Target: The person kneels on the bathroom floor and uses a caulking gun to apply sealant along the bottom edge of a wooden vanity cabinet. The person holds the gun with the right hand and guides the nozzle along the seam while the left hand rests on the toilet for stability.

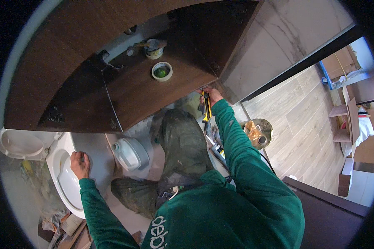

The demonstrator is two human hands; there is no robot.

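Note:
My right hand (213,96) is closed around a yellow and black utility knife (207,111), whose body hangs below the fingers. That hand is at the front right corner of a dark wood cabinet, by the lower edge of its panel (170,93); whether the blade touches the wood cannot be seen. At the left, my left hand (80,165) is by the inner rim of a white toilet or bidet bowl (62,182). Its fingers are curled, and the palm side is hidden.
On the cabinet panel are a round cup with something green (161,72) and a tub with a rag (154,52). A white plastic jug (130,153) is left of my knees. Right of my arm are a caulking gun (217,150) and a bucket (259,133). A marbled panel (286,37) borders the cabinet.

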